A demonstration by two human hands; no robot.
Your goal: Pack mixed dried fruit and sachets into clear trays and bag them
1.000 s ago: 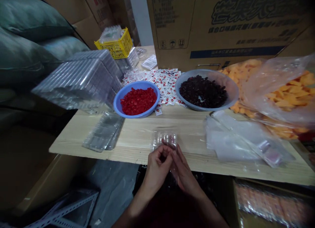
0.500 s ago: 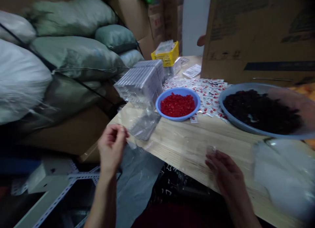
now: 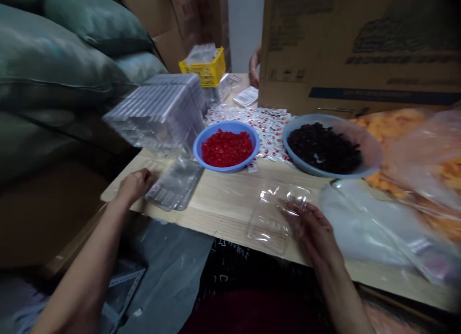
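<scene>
My right hand (image 3: 313, 226) grips the right side of a clear plastic tray (image 3: 268, 223) with moulded ridges, held over the table's front edge. My left hand (image 3: 133, 186) is at the table's left end, fingers curled in. Whatever it may hold is hidden or too clear to make out. Just right of it lies a small pile of clear plastic trays (image 3: 176, 185). Beyond the hands stand a blue bowl (image 3: 197, 149) of red pieces (image 3: 226, 149) and a larger pale-blue bowl (image 3: 288, 154) of dark dried pieces (image 3: 324, 146).
Tall stacked clear trays (image 3: 162, 110) stand at back left, before a yellow basket (image 3: 207, 74). Small white-and-red sachets (image 3: 268, 127) are spread behind the bowls. Plastic bags (image 3: 363, 223) and orange pieces (image 3: 396, 127) lie right. Another person's hand (image 3: 254, 67) shows beside a large carton (image 3: 324, 45).
My hands were together over a clear tray and have parted. The left has moved out to the table's left end; the right keeps the tray. The view swung left, then partly back.
</scene>
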